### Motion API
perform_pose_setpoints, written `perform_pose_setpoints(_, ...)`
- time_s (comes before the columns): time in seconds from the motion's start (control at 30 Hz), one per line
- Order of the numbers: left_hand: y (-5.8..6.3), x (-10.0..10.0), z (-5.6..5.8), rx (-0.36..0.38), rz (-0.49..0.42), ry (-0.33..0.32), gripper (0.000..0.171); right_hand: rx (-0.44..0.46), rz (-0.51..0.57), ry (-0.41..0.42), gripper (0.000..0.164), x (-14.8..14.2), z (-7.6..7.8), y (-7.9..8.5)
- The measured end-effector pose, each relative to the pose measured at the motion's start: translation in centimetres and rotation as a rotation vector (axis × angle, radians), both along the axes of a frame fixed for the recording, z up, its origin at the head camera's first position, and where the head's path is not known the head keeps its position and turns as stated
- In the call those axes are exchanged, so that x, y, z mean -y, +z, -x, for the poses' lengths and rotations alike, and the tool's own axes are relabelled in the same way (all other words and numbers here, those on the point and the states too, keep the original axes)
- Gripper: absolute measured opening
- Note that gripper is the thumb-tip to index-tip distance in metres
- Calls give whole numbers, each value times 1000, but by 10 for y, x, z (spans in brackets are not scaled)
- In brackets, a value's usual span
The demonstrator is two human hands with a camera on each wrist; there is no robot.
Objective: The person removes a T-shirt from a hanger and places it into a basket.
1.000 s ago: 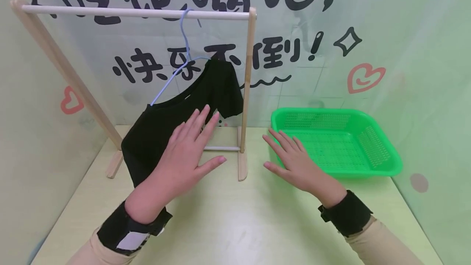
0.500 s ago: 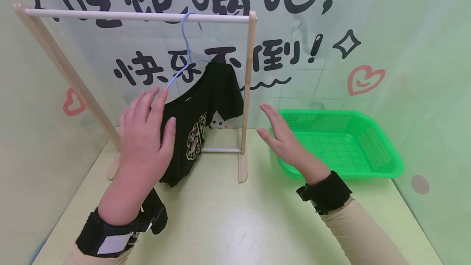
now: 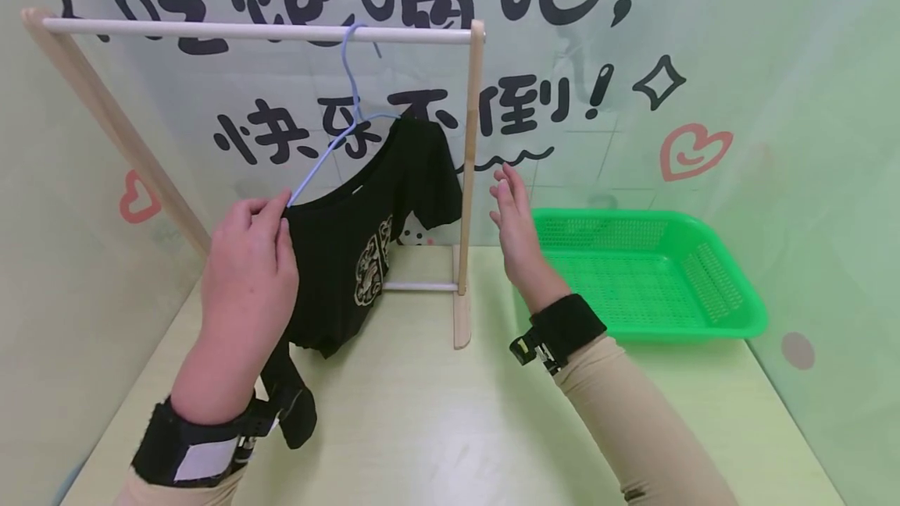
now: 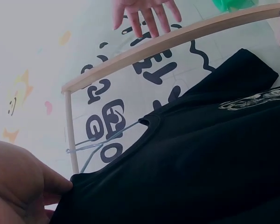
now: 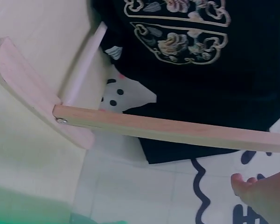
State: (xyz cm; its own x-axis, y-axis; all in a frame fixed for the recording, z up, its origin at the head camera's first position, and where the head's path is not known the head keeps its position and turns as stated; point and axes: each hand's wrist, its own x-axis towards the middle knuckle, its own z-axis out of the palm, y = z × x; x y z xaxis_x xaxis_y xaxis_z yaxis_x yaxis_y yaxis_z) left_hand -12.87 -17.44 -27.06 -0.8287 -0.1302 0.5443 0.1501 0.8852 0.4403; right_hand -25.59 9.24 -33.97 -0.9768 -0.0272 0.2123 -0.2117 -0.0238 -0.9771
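Note:
A black T-shirt (image 3: 337, 256) with a pale printed emblem hangs on a light blue hanger (image 3: 357, 92), hooked over the white bar of a wooden rack (image 3: 281, 31). My left hand (image 3: 249, 279) pinches the shirt's left shoulder near the hanger's end; the left wrist view shows thumb and fingers (image 4: 58, 182) at the cloth's corner. To the right of the rack's post, my right hand (image 3: 519, 233) is raised with its fingers extended, apart from the shirt. In the right wrist view, part of that hand (image 5: 266, 191) shows beside the wooden post (image 5: 177, 129).
A green plastic basket (image 3: 745, 295) stands on the table (image 3: 436, 428) at the right, behind my right forearm. The rack's foot (image 3: 462, 322) rests on the table. A printed cloth wall (image 3: 598, 147) with large characters closes off the back.
My left hand has moved left from in front of the shirt and now pinches its left shoulder. My right hand has moved up and slightly left, away from the basket's edge.

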Motion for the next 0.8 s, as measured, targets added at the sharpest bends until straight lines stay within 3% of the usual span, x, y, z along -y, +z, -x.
perform_pose_setpoints(0.13,-1,1,2,21,-22,2,40,27,-9,21,55,10,-2,7)
perform_pose_setpoints(0.47,-2,2,4,92,-60,22,37,-39,-5,17,46,26,-5,14)
perform_pose_setpoints(0.8,-2,6,6,43,-61,18,35,-83,-47,16,40,25,3,11)
